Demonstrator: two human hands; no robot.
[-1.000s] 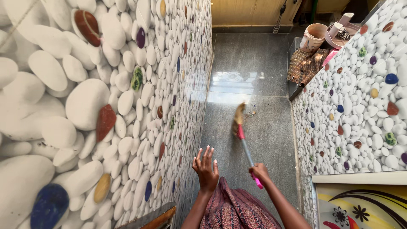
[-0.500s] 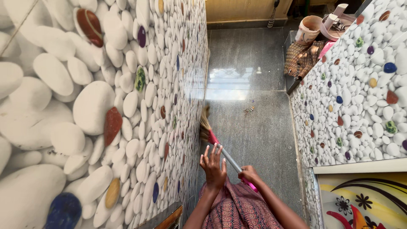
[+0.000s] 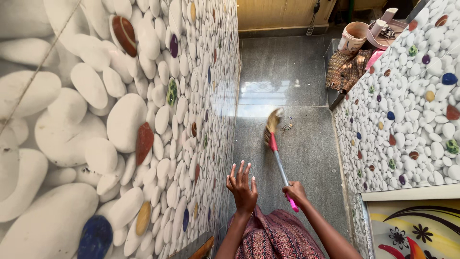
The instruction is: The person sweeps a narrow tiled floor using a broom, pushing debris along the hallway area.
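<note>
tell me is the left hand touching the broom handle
Apart. The head view shows the left hand open with spread fingers, grey floor visible between it and the broom, which only the right hand grips.

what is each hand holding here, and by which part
The right hand grips the broom near the pink end of its handle, far from the bristles. The left hand holds nothing, fingers spread.
</note>
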